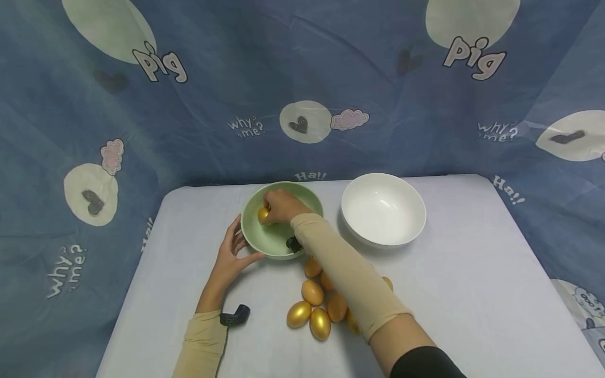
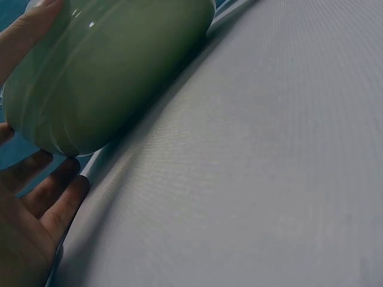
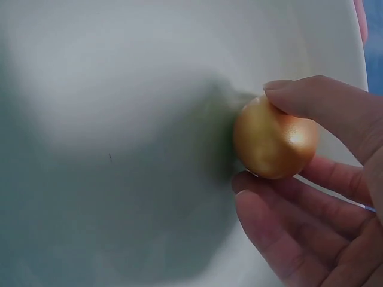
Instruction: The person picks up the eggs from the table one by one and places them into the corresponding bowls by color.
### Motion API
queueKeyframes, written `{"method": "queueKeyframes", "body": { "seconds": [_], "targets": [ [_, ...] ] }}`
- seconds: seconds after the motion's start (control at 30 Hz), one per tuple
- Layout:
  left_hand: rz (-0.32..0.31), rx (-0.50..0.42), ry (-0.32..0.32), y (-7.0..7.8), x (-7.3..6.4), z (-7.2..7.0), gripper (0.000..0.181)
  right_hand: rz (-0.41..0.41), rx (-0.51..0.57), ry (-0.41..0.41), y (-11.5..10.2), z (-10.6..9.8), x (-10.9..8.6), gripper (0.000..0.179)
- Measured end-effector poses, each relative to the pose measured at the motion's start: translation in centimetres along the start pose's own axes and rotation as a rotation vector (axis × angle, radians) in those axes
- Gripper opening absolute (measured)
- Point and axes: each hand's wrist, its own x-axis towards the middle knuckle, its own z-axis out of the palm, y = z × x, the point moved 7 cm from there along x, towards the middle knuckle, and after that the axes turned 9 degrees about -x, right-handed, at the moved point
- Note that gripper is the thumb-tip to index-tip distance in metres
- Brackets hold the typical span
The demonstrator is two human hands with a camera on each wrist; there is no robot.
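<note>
A golden egg (image 3: 272, 140) is pinched between the thumb and fingers of my right hand (image 1: 282, 206), down inside the light green bowl (image 1: 261, 240). The right wrist view shows the thumb on top of the egg and fingers below it, close to the bowl's inner surface. My left hand (image 1: 232, 257) rests against the near left outside of the green bowl, thumb and fingers spread and fairly straight. In the left wrist view, its thumb lies on the bowl's side and fingertips (image 2: 72, 164) meet the lower edge. Several golden eggs (image 1: 320, 323) lie on the table, partly hidden under my right forearm.
A white bowl (image 1: 384, 210) stands to the right of the green one. Both are near the back edge of the white-covered table (image 1: 472, 294). Behind hangs a blue printed cloth (image 1: 203, 121). My right forearm crosses above the loose eggs.
</note>
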Motion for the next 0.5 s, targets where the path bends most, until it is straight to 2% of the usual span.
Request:
{"method": "queueKeyframes", "body": {
  "seconds": [0.13, 0.5],
  "targets": [
    [0.003, 0.006, 0.0, 0.08, -0.01, 0.02, 0.116, 0.005, -0.009, 0.002, -0.05, -0.03, -0.11, 0.025],
    [-0.012, 0.028, 0.008, -0.06, 0.0, 0.0, 0.116, -0.001, -0.018, -0.001, -0.34, -0.55, -0.56, 0.032]
  ]
}}
